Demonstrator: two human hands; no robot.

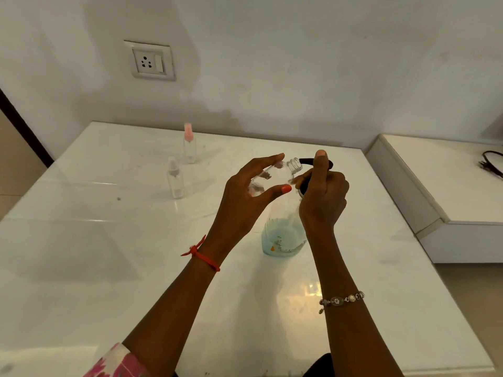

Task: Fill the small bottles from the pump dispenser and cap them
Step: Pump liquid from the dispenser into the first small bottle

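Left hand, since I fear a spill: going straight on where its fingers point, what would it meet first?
Probably the black pump spout, right at the mouth of the small bottle the left hand holds, where the right hand rests its thumb. Depth is unclear.

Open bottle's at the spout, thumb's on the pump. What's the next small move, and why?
Probably press down with the right hand, whose thumb lies on top of the pump dispenser: the left hand holds the small bottle tilted, its uncapped mouth right at the spout tip.
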